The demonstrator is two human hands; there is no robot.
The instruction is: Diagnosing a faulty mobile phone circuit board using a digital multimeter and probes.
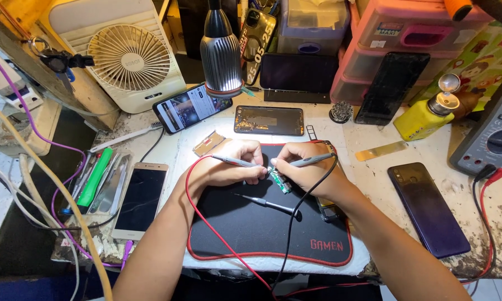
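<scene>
Both hands are working over the black mat (pixel 262 234) with the red edge, which serves as landmark here. Left hand (pixel 237 167) is curled tight around a grey probe (pixel 234 162) with a red lead (pixel 206 220), holding it pen-style near the mat's far edge. Right hand (pixel 304 170) is gripping a second grey probe (pixel 312 161) the same way, with a black lead (pixel 290 234) running off it toward the mat's near edge. Both probe tips are pointing inward at a small green circuit board (pixel 279 179), sitting between the two hands on the far middle part of the mat; whether the tips are actually touching it cannot be told. The fingers look to be steadying the board too.

A dark screwdriver (pixel 268 205) is lying on the mat just nearer than the board, apart from both hands. An opened phone back (pixel 269 120) is lying beyond the mat's far edge, under a lamp (pixel 221 53). A lit phone (pixel 192 107) is lying beyond the mat's far left corner, in front of a cream fan (pixel 129 58). A white-framed phone (pixel 141 199) is lying left of the mat, next to a cluster of tools (pixel 97 181). A dark purple phone (pixel 428 209) is lying right of the mat, and a multimeter (pixel 493 136) is sitting further right. A yellow bottle (pixel 426 117) is standing beyond the mat's far right corner.
</scene>
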